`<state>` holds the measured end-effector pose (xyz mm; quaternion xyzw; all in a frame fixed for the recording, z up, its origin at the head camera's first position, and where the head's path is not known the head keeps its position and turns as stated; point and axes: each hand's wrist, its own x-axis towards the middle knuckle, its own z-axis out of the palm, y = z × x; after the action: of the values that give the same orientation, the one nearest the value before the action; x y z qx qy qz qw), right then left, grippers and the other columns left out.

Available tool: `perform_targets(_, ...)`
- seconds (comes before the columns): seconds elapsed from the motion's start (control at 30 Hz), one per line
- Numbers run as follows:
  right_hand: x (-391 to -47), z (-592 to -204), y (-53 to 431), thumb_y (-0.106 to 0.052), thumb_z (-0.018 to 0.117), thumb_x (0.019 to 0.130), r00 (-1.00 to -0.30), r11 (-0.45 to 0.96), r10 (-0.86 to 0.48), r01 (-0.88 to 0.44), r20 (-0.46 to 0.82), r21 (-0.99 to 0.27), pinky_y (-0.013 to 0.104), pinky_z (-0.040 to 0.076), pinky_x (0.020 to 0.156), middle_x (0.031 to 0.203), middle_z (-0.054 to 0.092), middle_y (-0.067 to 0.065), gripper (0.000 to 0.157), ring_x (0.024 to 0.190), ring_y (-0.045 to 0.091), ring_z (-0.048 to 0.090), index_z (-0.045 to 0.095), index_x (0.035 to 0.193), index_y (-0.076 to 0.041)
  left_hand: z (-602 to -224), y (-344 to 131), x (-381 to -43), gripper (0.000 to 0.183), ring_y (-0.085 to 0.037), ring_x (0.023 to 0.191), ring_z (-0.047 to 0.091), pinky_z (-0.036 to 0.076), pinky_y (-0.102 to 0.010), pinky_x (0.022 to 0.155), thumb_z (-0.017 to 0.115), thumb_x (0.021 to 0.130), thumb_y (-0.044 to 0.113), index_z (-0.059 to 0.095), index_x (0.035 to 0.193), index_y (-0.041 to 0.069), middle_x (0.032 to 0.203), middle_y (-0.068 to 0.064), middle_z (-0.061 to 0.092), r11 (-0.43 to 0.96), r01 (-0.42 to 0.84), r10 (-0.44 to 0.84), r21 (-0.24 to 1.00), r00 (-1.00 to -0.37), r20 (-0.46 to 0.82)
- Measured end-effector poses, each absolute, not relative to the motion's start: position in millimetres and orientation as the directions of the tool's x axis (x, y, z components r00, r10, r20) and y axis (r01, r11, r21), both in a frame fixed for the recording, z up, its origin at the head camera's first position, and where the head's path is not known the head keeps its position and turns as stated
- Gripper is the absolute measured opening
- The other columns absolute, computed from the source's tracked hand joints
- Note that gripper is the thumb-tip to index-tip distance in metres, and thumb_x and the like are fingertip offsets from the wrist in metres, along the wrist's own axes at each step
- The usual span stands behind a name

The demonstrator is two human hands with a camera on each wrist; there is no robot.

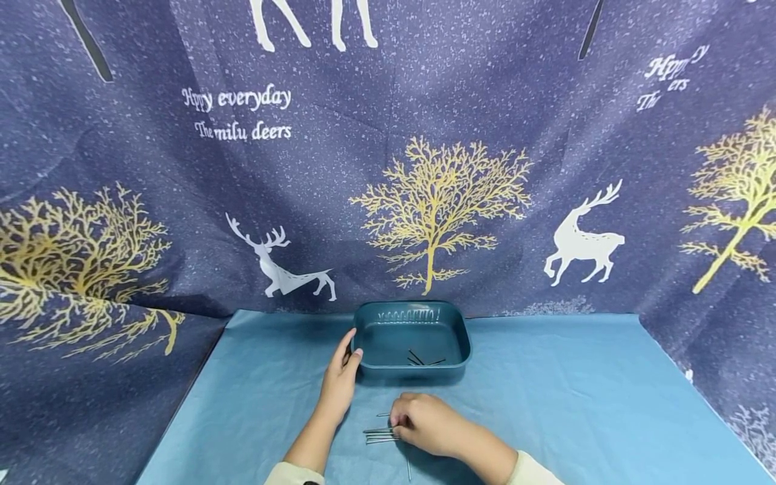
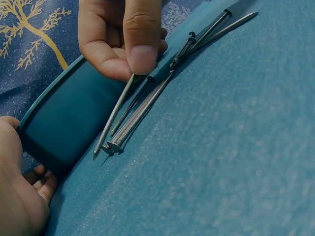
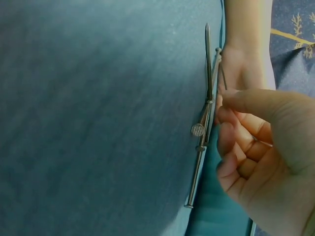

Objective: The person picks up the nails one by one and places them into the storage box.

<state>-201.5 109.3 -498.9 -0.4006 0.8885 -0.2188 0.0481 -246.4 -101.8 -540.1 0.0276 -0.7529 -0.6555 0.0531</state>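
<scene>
My left hand [image 1: 341, 380] grips the left side of a teal rectangular tray [image 1: 412, 370], thumb at the rim and fingers low on the outer wall. In front of the tray, my right hand [image 1: 426, 424] pinches a nail [image 2: 114, 114] between thumb and forefinger, its pointed end slanting down and its head hidden by the fingertips. Under that hand, several metal nails [image 1: 379, 441] lie on the cloth in a loose, partly crossed bunch. Inside the tray, several dark nails [image 1: 415, 360] rest near the front wall.
A light blue cloth [image 1: 545, 391] covers the table. Behind it hangs a dark blue curtain [image 1: 327, 168] printed with deer and yellow trees, close to the tray's back. One nail [image 1: 409, 469] lies apart towards the front edge, another [image 1: 383, 415] nearer the tray.
</scene>
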Motion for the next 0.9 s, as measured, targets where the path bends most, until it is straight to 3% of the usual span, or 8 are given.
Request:
perform_targets(0.43, -201, -495, 111, -0.016, 0.072, 0.093, -0.701, 0.591, -0.706, -0.663, 0.103, -0.46, 0.013, 0.045, 0.066, 0.082, 0.055, -0.017, 0.009, 0.072, -0.007, 0.046, 0.068, 0.088, -0.022, -536, -100, -244, 0.05, -0.04, 0.152, 0.028, 0.032, -0.061, 0.119, 0.049, 0.108, 0.027, 0.039, 0.157, 0.03, 0.168, -0.012, 0.024, 0.124, 0.029, -0.112, 0.992, -0.993, 0.043)
perform_targets(0.7, -202, -494, 113, -0.017, 0.073, 0.093, -0.715, 0.577, -0.681, -0.658, 0.158, -0.484, 0.014, 0.048, 0.068, 0.085, 0.058, -0.014, 0.007, 0.075, -0.007, 0.048, 0.069, 0.09, -0.02, -517, -98, -235, 0.051, -0.043, 0.152, 0.027, 0.032, -0.062, 0.119, 0.049, 0.108, 0.021, 0.038, 0.158, 0.02, 0.167, -0.018, 0.023, 0.118, 0.007, -0.109, 0.993, -0.994, 0.02)
perform_targets(0.9, -207, -492, 115, -0.015, 0.073, 0.093, -0.724, 0.566, -0.649, -0.664, 0.233, -0.489, 0.014, 0.047, 0.067, 0.083, 0.055, -0.013, 0.01, 0.074, -0.005, 0.048, 0.067, 0.088, -0.02, -530, -99, -240, 0.05, -0.041, 0.152, 0.029, 0.032, -0.061, 0.119, 0.05, 0.108, 0.024, 0.039, 0.157, 0.027, 0.167, -0.015, 0.026, 0.137, 0.03, -0.122, 0.99, -0.991, 0.047)
